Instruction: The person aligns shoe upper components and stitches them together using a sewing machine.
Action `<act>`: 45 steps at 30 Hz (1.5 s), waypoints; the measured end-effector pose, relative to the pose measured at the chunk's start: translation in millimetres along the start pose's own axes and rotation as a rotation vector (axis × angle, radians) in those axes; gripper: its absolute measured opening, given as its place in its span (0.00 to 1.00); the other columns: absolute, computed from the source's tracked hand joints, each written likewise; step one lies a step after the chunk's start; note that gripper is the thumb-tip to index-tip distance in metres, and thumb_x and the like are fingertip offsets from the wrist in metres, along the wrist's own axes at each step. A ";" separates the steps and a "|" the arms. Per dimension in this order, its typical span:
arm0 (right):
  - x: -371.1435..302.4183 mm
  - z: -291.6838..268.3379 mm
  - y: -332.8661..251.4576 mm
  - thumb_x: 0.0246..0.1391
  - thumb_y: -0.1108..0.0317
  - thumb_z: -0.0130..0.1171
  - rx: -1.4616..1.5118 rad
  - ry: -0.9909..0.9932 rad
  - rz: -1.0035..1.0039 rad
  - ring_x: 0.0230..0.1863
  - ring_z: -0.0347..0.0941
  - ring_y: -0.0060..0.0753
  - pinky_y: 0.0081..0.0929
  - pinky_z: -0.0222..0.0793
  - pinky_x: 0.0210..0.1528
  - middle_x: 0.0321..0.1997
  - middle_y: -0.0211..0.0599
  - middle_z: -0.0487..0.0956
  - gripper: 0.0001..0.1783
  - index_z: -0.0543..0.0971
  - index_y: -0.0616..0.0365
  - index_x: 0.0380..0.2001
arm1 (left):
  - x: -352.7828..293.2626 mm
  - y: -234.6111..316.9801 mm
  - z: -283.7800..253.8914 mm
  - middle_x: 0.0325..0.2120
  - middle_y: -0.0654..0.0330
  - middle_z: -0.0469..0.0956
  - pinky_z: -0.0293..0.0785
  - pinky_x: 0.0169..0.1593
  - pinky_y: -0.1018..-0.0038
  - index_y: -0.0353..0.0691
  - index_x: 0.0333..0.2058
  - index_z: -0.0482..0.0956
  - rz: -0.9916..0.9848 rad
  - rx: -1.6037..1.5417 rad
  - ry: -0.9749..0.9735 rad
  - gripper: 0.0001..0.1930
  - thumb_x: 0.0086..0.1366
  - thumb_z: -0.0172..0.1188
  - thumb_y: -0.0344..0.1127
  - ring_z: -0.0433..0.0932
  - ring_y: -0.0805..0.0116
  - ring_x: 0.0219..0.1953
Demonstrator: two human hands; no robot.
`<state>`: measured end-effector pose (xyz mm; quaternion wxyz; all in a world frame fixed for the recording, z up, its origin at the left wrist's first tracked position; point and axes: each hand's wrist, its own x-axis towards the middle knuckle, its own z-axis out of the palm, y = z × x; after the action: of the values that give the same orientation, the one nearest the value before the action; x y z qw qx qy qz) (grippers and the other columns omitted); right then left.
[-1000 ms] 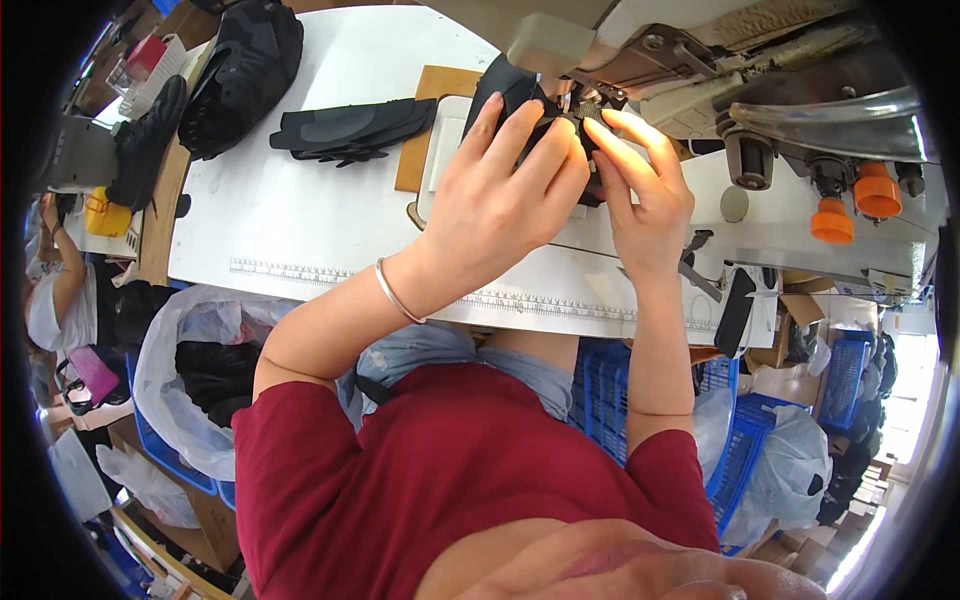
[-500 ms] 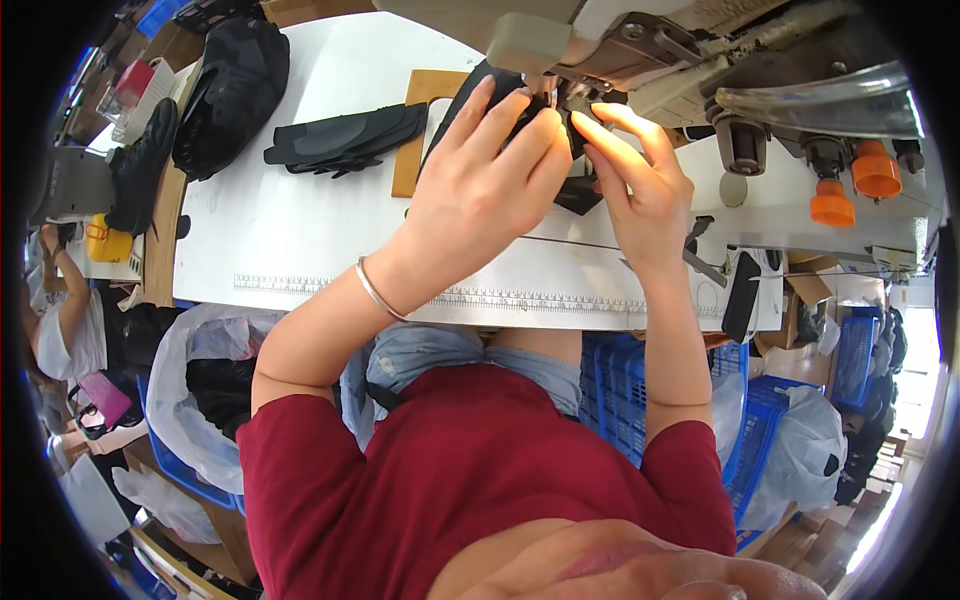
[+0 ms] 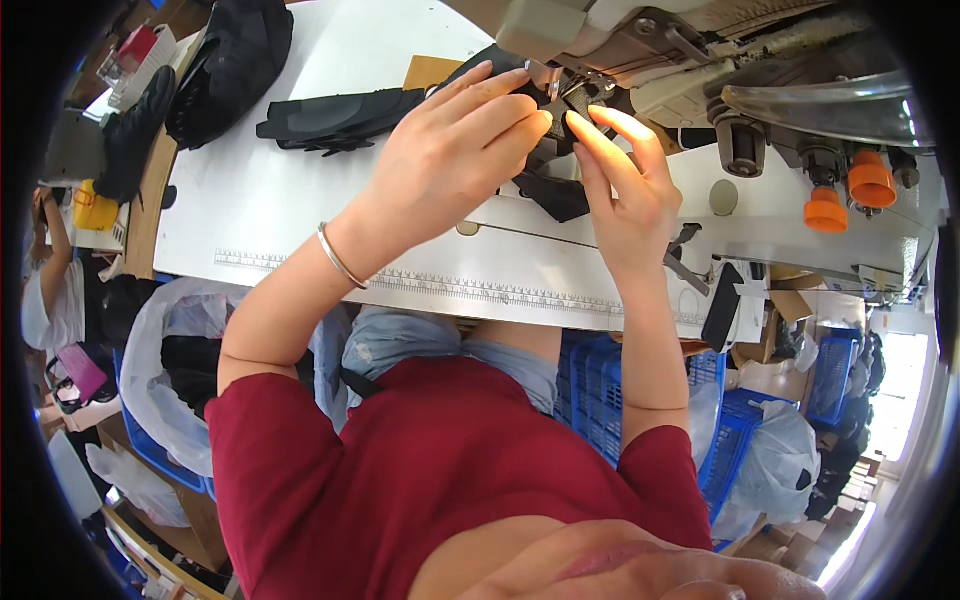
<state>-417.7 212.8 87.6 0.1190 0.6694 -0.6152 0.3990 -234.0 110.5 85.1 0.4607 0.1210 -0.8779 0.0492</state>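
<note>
A black shoe upper (image 3: 556,196) lies under the needle area of a sewing machine (image 3: 640,45), partly covered by my hands. My left hand (image 3: 455,150) holds it down from the left, fingers bent and close together over it. On the other side, my right hand (image 3: 632,185) has its thumb and fingers drawn together at the upper's edge, close to the presser foot. The machine's lamp lights the fingertips. The exact spot under the needle is too dark and crowded to make out.
Flat black pieces (image 3: 340,118) lie left on the white table (image 3: 330,215), beside a large black bundle (image 3: 235,70). A printed ruler (image 3: 480,293) runs along the near edge. A black phone-like object (image 3: 722,305) rests at the right edge. Blue crates (image 3: 600,385) stand below.
My left hand has shifted left over the upper, now covering much of the brown board. More of the upper's near end shows between my hands. The whole view has shifted slightly.
</note>
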 end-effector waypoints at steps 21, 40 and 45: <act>2.7 8.6 11.3 0.52 0.70 0.72 -0.113 0.169 -0.172 0.28 0.80 0.25 0.22 0.74 0.30 0.47 0.25 0.84 0.14 0.88 0.44 0.44 | 3.9 -17.1 1.5 0.40 0.62 0.83 0.83 0.45 0.68 0.40 0.38 0.85 -0.019 -0.135 0.010 0.11 0.54 0.68 0.25 0.84 0.61 0.45; 9.0 17.1 15.3 0.55 0.65 0.70 -0.046 0.167 -0.070 0.33 0.82 0.23 0.20 0.76 0.34 0.47 0.22 0.85 0.11 0.89 0.44 0.43 | 9.5 -29.5 2.6 0.41 0.56 0.86 0.83 0.44 0.73 0.36 0.37 0.89 -0.137 -0.239 -0.031 0.07 0.60 0.70 0.28 0.86 0.59 0.39; 5.0 14.3 11.5 0.56 0.65 0.70 -0.032 0.135 0.004 0.34 0.80 0.25 0.24 0.74 0.36 0.45 0.25 0.84 0.11 0.88 0.45 0.43 | 12.8 -38.5 -9.2 0.41 0.50 0.86 0.81 0.38 0.70 0.34 0.39 0.88 -0.315 -0.532 -0.156 0.07 0.63 0.67 0.29 0.86 0.61 0.37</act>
<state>-423.1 197.4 77.9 0.1701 0.6377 -0.6136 0.4334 -223.7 73.0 99.9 0.4093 0.1342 -0.8631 -0.2637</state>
